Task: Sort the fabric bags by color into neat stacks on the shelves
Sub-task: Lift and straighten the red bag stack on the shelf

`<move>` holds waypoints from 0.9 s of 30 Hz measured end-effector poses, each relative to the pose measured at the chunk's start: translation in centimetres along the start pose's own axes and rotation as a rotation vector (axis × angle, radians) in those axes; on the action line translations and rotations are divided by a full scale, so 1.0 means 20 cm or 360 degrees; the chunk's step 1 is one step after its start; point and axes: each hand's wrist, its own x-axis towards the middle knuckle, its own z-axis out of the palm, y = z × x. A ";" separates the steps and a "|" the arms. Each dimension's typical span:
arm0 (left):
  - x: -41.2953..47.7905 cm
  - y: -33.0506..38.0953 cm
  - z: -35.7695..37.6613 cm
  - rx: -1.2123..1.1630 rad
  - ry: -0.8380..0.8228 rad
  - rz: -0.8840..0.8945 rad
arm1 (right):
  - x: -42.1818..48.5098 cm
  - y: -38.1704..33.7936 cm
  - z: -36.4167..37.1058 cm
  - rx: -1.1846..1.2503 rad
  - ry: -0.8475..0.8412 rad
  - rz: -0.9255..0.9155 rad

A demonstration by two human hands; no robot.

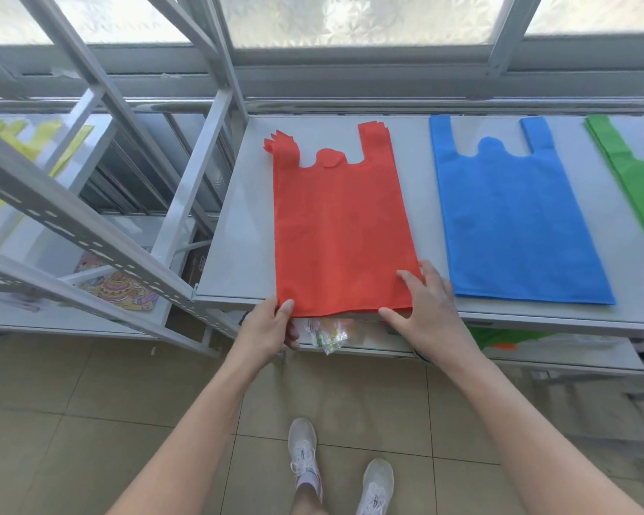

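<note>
The red stack (341, 232) of fabric bags lies flat on the grey shelf (238, 217), handles toward the window and its bottom edge hanging just over the front lip. That is where I have it. My left hand (272, 328) pinches the near left corner, thumb on top and fingers curled underneath. My right hand (424, 310) is open and spread at the near right corner, with fingers resting along the side edge and the thumb against the bottom edge, pressing rather than gripping. These look like thin non-woven bags: very light, soft and floppy, with no stiffness of their own, so I expect the layers to slide over one another easily. The left handles (281, 150) already show it, fanned out and curled while the right handles sit squarer. I judge that lifting from one corner would let the pile droop and shear apart. The better hold is at both bottom corners or along the two long sides, squeezing the whole thickness and nudging the edges flush against the shelf. Nothing here is fragile, so firm pressure is safe. The risk is only mess, or dragging the top bag off the rest. The blue stack (513, 224) lies just beside the red one on the right without touching it. The green stack (640, 195) is beyond that, and yellow bags (27, 143) sit on the rack to my left.
</note>
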 end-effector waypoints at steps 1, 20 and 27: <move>0.00 -0.01 -0.01 0.0164 0.0076 0.0033 | 0.01 0.01 -0.01 -0.0108 0.0011 -0.0088; 0.18 0.01 0.04 0.0918 0.0173 0.1436 | 0.14 0.17 -0.09 -0.0123 -0.0110 -0.0440; 0.05 -0.06 0.07 0.0764 0.0315 0.1432 | 0.10 0.10 -0.12 0.0686 0.0038 0.0125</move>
